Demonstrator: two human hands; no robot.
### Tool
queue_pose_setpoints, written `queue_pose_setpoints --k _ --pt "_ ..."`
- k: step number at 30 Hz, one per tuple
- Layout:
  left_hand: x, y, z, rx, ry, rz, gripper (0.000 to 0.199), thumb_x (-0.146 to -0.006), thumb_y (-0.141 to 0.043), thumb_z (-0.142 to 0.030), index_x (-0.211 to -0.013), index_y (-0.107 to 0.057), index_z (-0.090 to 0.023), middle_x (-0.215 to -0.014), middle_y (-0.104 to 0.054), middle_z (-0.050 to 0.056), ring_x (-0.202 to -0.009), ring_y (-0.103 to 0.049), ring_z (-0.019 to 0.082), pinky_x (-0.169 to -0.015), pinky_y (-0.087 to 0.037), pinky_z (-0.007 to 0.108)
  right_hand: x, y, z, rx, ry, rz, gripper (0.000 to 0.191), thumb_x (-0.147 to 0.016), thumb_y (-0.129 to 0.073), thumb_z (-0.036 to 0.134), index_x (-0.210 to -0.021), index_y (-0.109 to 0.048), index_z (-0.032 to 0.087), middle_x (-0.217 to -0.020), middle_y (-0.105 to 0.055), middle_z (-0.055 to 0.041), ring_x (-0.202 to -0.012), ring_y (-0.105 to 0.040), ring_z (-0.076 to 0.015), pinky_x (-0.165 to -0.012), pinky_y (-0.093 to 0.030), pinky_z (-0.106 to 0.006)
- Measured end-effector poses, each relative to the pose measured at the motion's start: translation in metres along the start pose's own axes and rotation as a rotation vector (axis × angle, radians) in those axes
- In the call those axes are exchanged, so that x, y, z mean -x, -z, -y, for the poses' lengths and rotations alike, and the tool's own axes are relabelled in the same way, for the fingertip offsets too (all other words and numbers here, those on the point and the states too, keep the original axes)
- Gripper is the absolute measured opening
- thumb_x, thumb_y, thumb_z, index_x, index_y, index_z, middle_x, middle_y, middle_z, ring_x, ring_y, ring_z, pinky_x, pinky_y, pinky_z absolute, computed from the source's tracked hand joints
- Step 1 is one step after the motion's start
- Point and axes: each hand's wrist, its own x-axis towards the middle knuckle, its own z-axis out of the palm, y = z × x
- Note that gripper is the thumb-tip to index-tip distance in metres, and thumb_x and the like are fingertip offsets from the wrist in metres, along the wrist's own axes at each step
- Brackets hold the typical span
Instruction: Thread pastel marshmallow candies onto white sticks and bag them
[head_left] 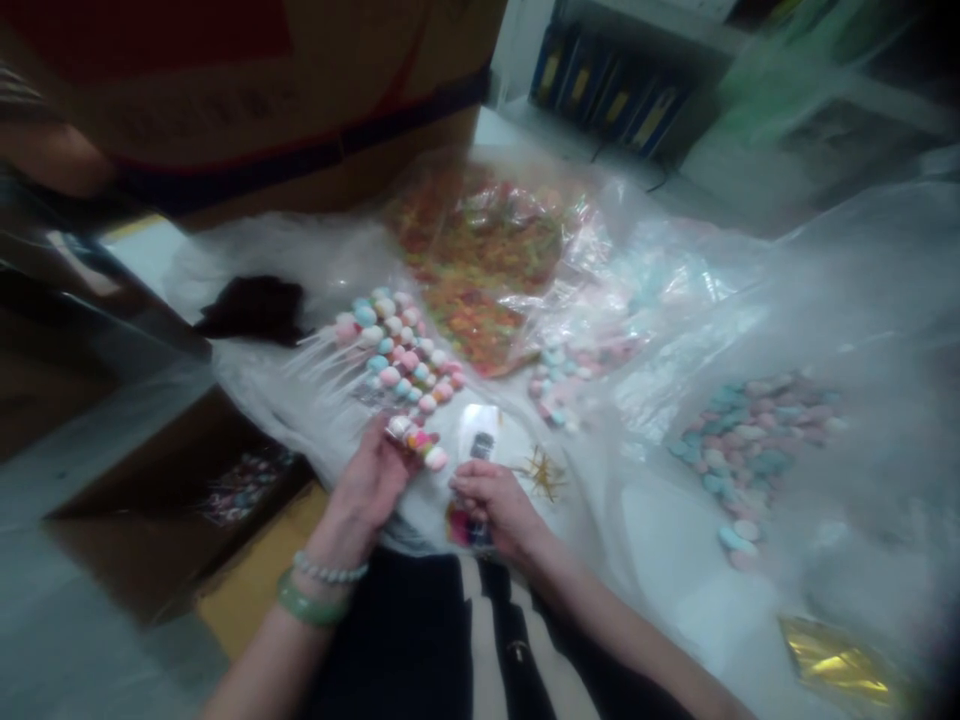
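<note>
The left hand (375, 475) has its grip closed on a row of marshmallows (416, 442), thumb and fingers around its upper-left end. The row's long axis slants from upper left to lower right, its free pink-and-white end pointing toward the right hand (491, 495). It lies low over the white surface (667, 560), close to the person's body; the scene is blurry, so whether a stick runs through it is hard to say.

The right grip pinches a shiny packet (480, 420) near its middle. The packet's long axis runs nearly straight away from the body, its clear end farthest off and its colored end nearest.

Just beyond the left hand, a pile of marshmallow sticks (397, 350) lies side by side, white sticks pointing left and candy ends right. Gold ties (545, 472) lie just right of the packet. Farther back sits a bag of orange and green candies (480, 250), with loose marshmallows (757, 430) over at the right.
</note>
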Motion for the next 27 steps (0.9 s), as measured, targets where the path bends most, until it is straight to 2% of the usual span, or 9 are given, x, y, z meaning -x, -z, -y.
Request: queue_pose_setpoints --k 7,11,15,21,27 --pt "-0.007 -0.005 -0.010 -0.048 0.004 -0.109 0.021 -0.091 -0.053 -0.012 -0.072 -0.062 -0.013 -0.077 -0.070 0.009 -0.077 -0.071 0.019 -0.066 -0.060 0.028 -0.001 0.002 0.001 -0.021 -0.041 0.014 0.015 -0.061 -0.074 0.022 -0.063 -0.061 0.015 -0.045 -0.041 0.0079 -0.042 -0.027 -0.0030 -0.039 -0.012 -0.017" --pt "-0.006 -0.005 -0.011 -0.048 0.018 -0.182 0.018 -0.091 -0.054 -0.012 -0.074 -0.061 -0.013 -0.075 -0.069 0.008 -0.072 -0.071 0.019 -0.063 -0.060 0.028 -0.002 0.004 0.002 -0.061 -0.060 0.043 0.016 -0.060 -0.075 0.021 -0.064 -0.061 0.014 -0.045 -0.041 0.0083 -0.041 -0.026 -0.0026 -0.039 -0.012 -0.017" --pt "-0.004 -0.005 -0.016 -0.067 0.015 -0.179 0.014 -0.090 -0.055 -0.014 -0.079 -0.062 -0.012 -0.073 -0.069 0.008 -0.071 -0.071 0.020 -0.062 -0.060 0.028 -0.002 0.004 0.005 -0.067 -0.079 0.051 0.018 -0.060 -0.076 0.021 -0.064 -0.060 0.015 -0.044 -0.040 0.0092 -0.039 -0.024 -0.0018 -0.039 -0.011 -0.017" --pt "-0.001 -0.009 -0.018 -0.142 -0.056 -0.229 0.020 -0.094 -0.049 -0.015 -0.078 -0.061 -0.012 -0.071 -0.069 0.006 -0.066 -0.069 0.016 -0.062 -0.060 0.025 -0.001 0.004 0.006 -0.041 -0.066 0.047 0.018 -0.060 -0.075 0.023 -0.066 -0.060 0.015 -0.045 -0.042 0.0088 -0.040 -0.027 -0.0023 -0.040 -0.013 -0.018" --pt "0.001 -0.010 -0.015 -0.195 -0.090 -0.220 0.020 -0.095 -0.045 -0.018 -0.084 -0.061 -0.012 -0.075 -0.070 0.008 -0.069 -0.071 0.019 -0.060 -0.060 0.029 0.001 0.000 0.005 0.048 -0.010 -0.028 0.019 -0.058 -0.075 0.028 -0.063 -0.061 0.016 -0.046 -0.043 0.0075 -0.042 -0.030 -0.0041 -0.043 -0.014 -0.020"
